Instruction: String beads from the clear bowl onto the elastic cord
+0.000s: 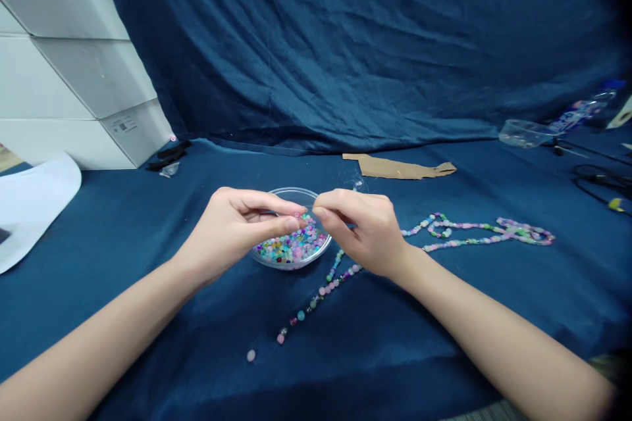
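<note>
Between thumb and forefinger of my left hand (241, 227) is a small pink bead (298, 216). My right hand (363, 227) is closed in a pinch just to its right, and a thin clear thread seems to run between the fingertips. Below both hands stands a clear round bowl (291, 266) holding many mixed-colour beads (301, 247). From under my right hand a string of beads (464, 243) loops away to the right. Its other stretch (330, 287) runs toward the front edge, with a pale pink bead (251, 356) apart at the end.
A torn cardboard strip (399, 167) lies behind the bowl. At the right are a clear plastic container (526, 134), a bottle (585, 112) and black cables (600, 181). White boxes (64, 79) are stacked at the left, beside a white curved object (39, 204).
</note>
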`<state>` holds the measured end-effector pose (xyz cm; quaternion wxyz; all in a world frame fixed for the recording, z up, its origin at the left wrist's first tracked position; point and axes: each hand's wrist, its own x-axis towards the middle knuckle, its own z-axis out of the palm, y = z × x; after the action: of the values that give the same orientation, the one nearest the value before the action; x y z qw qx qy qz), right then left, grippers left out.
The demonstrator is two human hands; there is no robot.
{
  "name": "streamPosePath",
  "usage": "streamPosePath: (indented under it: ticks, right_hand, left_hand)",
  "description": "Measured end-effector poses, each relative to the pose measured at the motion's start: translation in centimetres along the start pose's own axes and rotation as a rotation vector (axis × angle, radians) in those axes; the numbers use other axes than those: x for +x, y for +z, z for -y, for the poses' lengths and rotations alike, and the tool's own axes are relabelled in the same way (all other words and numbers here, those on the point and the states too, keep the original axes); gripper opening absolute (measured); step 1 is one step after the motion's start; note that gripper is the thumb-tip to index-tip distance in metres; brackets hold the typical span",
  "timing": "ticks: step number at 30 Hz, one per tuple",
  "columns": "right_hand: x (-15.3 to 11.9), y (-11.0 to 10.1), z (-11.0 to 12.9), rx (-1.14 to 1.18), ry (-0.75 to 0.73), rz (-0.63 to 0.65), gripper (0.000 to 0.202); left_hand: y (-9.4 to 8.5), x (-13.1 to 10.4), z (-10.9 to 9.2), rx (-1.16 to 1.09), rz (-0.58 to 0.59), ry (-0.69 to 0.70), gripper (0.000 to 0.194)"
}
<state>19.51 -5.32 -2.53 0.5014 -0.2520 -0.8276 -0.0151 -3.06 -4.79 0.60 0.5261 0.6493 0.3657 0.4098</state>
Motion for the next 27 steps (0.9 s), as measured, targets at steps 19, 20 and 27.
streamPosePath:
  ticks: [19, 20, 27]
  right_hand:
    - [0.1, -0.3, 0.0, 0.001, 0.251, 0.241, 0.023]
    - [0.2, -0.4, 0.1, 0.062, 0.287, 0.253, 0.022]
    - [0.4, -0.8, 0.1, 0.399, 0.238, 0.202, 0.023]
  left_hand:
    - [0.2, 0.2, -0.1, 0.045, -0.005, 0.04, 0.03]
    - [0.2, 0.2, -0.3, 0.046, 0.001, 0.067, 0.032]
    - [1.1, 0.6, -3.4, 0.202, 0.037, 0.33, 0.028]
